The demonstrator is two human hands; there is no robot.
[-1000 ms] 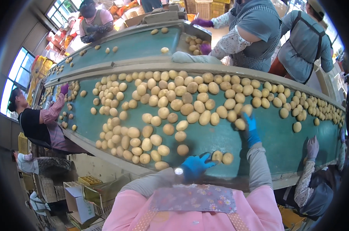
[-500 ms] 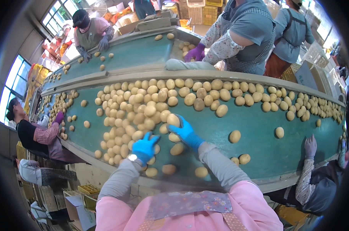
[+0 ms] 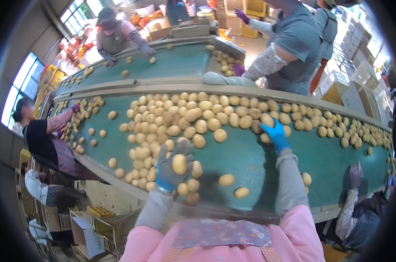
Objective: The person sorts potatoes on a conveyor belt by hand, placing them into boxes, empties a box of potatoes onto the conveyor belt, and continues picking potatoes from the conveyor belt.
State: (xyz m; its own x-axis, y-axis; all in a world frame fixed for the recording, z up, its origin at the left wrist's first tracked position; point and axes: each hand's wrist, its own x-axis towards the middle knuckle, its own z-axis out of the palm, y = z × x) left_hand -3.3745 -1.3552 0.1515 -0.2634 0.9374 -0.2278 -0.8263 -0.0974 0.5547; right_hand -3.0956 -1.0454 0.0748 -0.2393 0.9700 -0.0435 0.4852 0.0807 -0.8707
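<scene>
My left hand (image 3: 171, 168), in a blue glove with a grey palm, is turned palm up with fingers stretched. A potato (image 3: 179, 164) rests in its palm. Other potatoes lie beside its thumb side. My right hand (image 3: 277, 137), in a blue glove, reaches to the row of potatoes along the belt's far side. Its fingers are spread and touch among them, next to a pale potato (image 3: 267, 118). A broad heap of potatoes (image 3: 158, 114) covers the green conveyor belt (image 3: 237, 153) from the left middle to the far rail.
Two loose potatoes (image 3: 227, 180) lie on the near belt. A far rail (image 3: 176, 88) divides this belt from a second green belt (image 3: 176, 61). Co-workers stand left, right and across; a co-worker's gloved hand (image 3: 356, 174) rests at the right. Crates (image 3: 335, 92) stand behind.
My right hand has moved right and away to the far row. My left hand has turned palm up, now with a potato in it. The view has shifted left.
</scene>
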